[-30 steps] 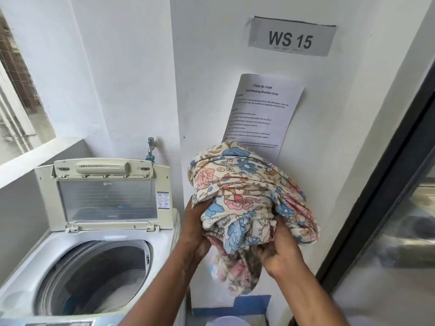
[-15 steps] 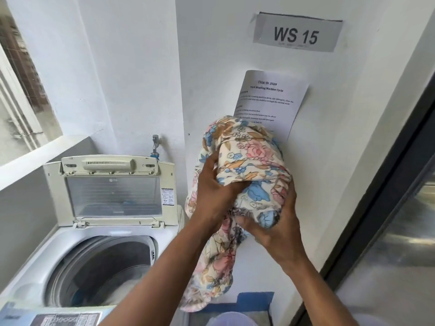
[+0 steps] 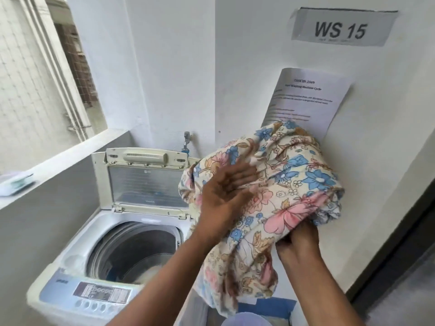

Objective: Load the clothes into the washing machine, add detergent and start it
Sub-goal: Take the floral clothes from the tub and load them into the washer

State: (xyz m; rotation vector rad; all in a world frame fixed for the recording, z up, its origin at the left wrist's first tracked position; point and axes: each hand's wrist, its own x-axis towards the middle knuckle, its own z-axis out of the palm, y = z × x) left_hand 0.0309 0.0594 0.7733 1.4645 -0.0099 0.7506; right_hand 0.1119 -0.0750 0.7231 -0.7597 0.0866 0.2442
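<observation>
A bundled floral cloth [image 3: 294, 184], cream with blue and pink flowers, is held up in front of the white wall, to the right of the washing machine. My right hand [image 3: 299, 241] grips it from underneath. My left hand [image 3: 226, 191] lies flat against its left side with fingers stretched out, blurred by motion. A tail of the cloth hangs down between my forearms. The white top-loading washing machine [image 3: 77, 252] stands at lower left with its lid [image 3: 146, 182] raised. Its drum [image 3: 134, 252] is exposed, with something pale and blue inside.
The control panel [image 3: 101, 295] runs along the machine's near edge. A tap [image 3: 187, 137] sits on the wall behind the lid. A packet [image 3: 16, 183] lies on the window ledge at left. A blue box [image 3: 270, 307] is on the floor. A dark door frame [image 3: 388, 267] borders the right.
The view has swung left, showing more of the machine. My left hand has let go its grip and now lies flat on the cloth. The right hand has shifted lower under the bundle.
</observation>
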